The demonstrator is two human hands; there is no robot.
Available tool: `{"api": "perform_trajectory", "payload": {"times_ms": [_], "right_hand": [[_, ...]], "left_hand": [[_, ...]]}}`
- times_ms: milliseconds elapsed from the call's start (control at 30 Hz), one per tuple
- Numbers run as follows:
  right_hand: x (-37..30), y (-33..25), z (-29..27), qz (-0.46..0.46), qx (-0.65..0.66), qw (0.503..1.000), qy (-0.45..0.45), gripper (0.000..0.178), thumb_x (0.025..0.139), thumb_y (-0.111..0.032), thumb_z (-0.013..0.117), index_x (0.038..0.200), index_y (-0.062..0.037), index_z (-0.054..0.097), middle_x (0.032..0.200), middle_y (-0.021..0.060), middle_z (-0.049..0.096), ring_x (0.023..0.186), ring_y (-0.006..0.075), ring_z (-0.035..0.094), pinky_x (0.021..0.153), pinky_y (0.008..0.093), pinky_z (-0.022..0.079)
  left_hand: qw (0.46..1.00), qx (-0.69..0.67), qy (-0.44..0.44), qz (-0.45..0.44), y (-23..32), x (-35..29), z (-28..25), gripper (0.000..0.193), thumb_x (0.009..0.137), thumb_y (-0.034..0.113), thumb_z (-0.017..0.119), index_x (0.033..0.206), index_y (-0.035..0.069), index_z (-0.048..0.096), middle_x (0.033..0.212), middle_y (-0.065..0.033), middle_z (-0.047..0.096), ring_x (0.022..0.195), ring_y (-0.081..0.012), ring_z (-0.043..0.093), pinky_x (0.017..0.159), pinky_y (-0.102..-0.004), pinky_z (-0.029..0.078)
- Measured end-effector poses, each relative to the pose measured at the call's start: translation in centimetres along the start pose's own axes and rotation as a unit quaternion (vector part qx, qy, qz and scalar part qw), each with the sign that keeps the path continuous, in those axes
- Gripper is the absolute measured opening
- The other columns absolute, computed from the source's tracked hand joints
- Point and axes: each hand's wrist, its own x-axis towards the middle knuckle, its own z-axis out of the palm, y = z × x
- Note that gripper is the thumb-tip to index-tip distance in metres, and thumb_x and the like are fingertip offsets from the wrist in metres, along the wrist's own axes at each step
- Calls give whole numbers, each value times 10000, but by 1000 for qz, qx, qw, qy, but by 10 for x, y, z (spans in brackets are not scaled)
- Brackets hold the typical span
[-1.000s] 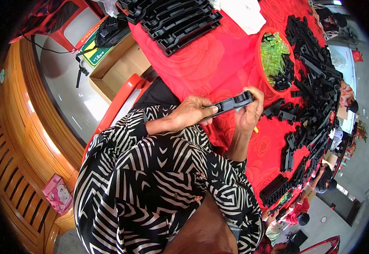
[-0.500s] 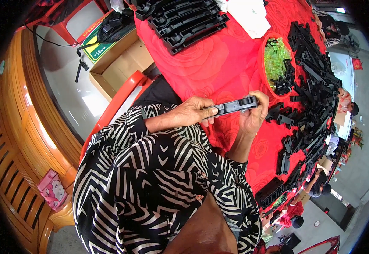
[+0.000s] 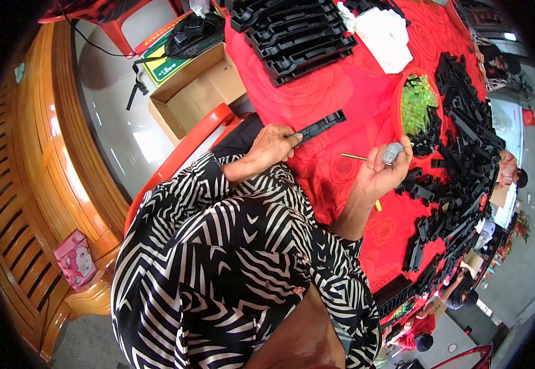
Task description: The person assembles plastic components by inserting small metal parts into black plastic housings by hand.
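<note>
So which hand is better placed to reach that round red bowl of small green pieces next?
Probably the right hand: it is much nearer the bowl, though it holds a grey-handled, thin-shafted tool. The left hand, farther away, grips a long black plastic part.

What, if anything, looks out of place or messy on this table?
Mainly the loose black parts at right: they lie jumbled at all angles, while others form a tidy row near the top. A small yellow thing lies alone near the right hand. I see no obvious damage.

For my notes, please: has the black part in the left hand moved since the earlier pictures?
Yes: against the red bowl, the black part has shifted leftward and up the picture.
</note>
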Motion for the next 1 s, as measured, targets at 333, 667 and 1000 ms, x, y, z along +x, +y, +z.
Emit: {"api": "perform_trajectory", "payload": {"times_ms": [333, 667, 1000], "right_hand": [[3, 57, 57, 48, -73, 996, 33, 233, 927, -206, 391, 999, 3, 466, 526, 17, 380, 361, 65, 279, 311, 205, 232], [2, 76, 59, 62, -129, 989, 47, 165, 931, -165, 388, 967, -37, 484, 579, 21, 411, 377, 69, 332, 303, 204, 292], [-2, 81, 56, 104, -173, 977, 71, 141, 919, -153, 394, 925, -58, 497, 620, 3, 401, 411, 67, 355, 316, 205, 314]], "left_hand": [[1000, 13, 11, -11, -5, 1, -4, 300, 824, 248, 546, 674, -4, 607, 507, -58, 541, 441, -120, 500, 457, -272, 408], [999, -6, 5, -34, -7, 2, -4, 268, 829, 237, 557, 714, 1, 614, 524, -43, 543, 444, -99, 497, 451, -246, 411], [1000, -9, -5, -23, -7, 2, 0, 250, 859, 197, 533, 716, 5, 604, 540, -17, 529, 451, -72, 465, 432, -224, 379]]}}
